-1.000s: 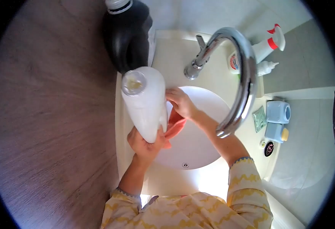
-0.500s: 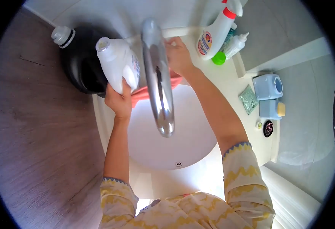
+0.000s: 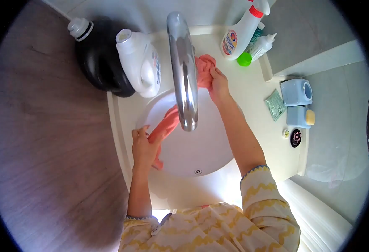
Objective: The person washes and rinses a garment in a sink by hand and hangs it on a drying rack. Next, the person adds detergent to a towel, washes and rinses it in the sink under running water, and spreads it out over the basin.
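Has a coral cloth (image 3: 167,122) kinda strung over the sink (image 3: 201,147), partly hidden behind the tap (image 3: 182,71). Grips the bunched far end with the right hand (image 3: 219,87), fingers closed snugly, just past the far rim. Holds the near part with the left hand (image 3: 144,149) too, by the left rim. Also shows a white bottle (image 3: 136,59) at far left.
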Tool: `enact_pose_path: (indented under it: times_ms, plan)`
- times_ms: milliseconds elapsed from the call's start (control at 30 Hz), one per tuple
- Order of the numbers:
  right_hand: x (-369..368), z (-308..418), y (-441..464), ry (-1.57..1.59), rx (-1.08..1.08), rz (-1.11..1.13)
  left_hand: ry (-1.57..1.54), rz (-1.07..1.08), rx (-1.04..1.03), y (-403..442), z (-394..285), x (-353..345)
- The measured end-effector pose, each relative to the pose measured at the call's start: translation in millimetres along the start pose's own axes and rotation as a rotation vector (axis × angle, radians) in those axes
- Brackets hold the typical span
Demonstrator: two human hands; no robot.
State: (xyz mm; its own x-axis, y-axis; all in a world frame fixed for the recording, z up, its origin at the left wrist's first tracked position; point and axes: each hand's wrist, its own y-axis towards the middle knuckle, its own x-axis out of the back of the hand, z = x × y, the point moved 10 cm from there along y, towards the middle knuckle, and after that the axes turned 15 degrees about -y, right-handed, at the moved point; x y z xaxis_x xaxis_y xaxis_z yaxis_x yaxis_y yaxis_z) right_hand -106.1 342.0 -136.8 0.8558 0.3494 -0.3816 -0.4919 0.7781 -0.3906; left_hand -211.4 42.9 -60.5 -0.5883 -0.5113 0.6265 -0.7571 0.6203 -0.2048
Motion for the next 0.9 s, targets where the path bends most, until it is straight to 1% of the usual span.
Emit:
enact_pose_path:
  times_ms: [33,100,133,200,233,300,333,400,433,467,533,567,600,667,733,767,800,833,867,900]
  plan:
    - [-5.2,1.4,-21.8,0.044,-0.058,0.068,0.091,0.117,0.054,-13.0,4.5,-3.5]
    - [-12.0,4.4,-60.2,0.128,-0.163,0.214,0.186,0.269,0.072,-33.7,19.2,-8.0]
    - [-9.5,3.0,-79.5,0.121,-0.209,0.24,0.232,0.346,0.087,-45.3,26.0,-10.9]
    - [-0.8,-0.2,-115.0,0.106,-0.301,0.288,0.235,0.328,0.093,-59.4,25.3,-5.0]
    - [12.6,-8.8,-124.6,-0.048,-0.33,0.257,0.236,0.315,0.092,-66.8,24.2,-4.1]
    - [39.7,-32.8,-133.8,-0.344,-0.374,0.195,0.017,0.1,-0.182,-77.9,-4.9,8.0]
    - [41.6,-20.0,-127.4,-0.69,-0.162,0.203,-0.086,-0.009,-0.323,-87.0,-18.1,14.8]
    - [17.7,10.1,-116.4,-1.355,0.317,0.187,-0.558,0.11,-0.15,-99.6,2.3,-9.7]
    - [4.6,26.5,-105.0,-1.282,0.455,0.118,-0.791,0.171,-0.066,-107.4,7.8,-22.2]
    - [-12.6,43.5,-89.9,-1.202,0.585,0.053,-0.919,0.296,0.032,-117.5,6.2,-38.3]
    - [-53.8,84.1,-61.1,-1.079,0.899,-0.085,-1.052,0.253,0.11,-135.3,3.5,-52.6]
    - [-72.2,92.6,-40.3,-1.115,0.86,-0.107,-1.113,0.233,0.149,-142.4,2.3,-59.7]
    - [-88.3,101.3,-16.7,-1.15,0.825,-0.129,-1.081,0.24,0.156,-149.2,1.6,-65.7]
    - [-96.7,70.9,70.2,-1.163,0.726,-0.113,-1.016,0.254,0.181,-161.9,0.3,-74.6]
    - [-90.3,34.4,131.7,-1.038,0.516,0.012,-1.027,0.211,0.188,-167.3,-8.4,-73.4]
    - [-90.3,26.9,138.9,-1.076,0.471,-0.014,-1.037,0.184,0.198,-169.4,-6.6,-72.9]
    - [-92.8,23.1,139.7,-1.114,0.425,-0.039,-1.172,0.198,0.386,-177.1,11.6,-85.5]
    - [-89.1,32.1,139.9,-1.258,0.44,-0.159,-1.182,0.161,0.415,-179.1,20.2,-87.0]
    - [-88.9,35.6,137.4,-1.325,0.418,-0.135,-1.196,0.124,0.449,-178.8,24.5,-88.6]
    - [-83.8,41.7,128.7,-1.284,0.42,-0.213,-1.212,0.089,0.475,-177.3,27.5,-90.0]
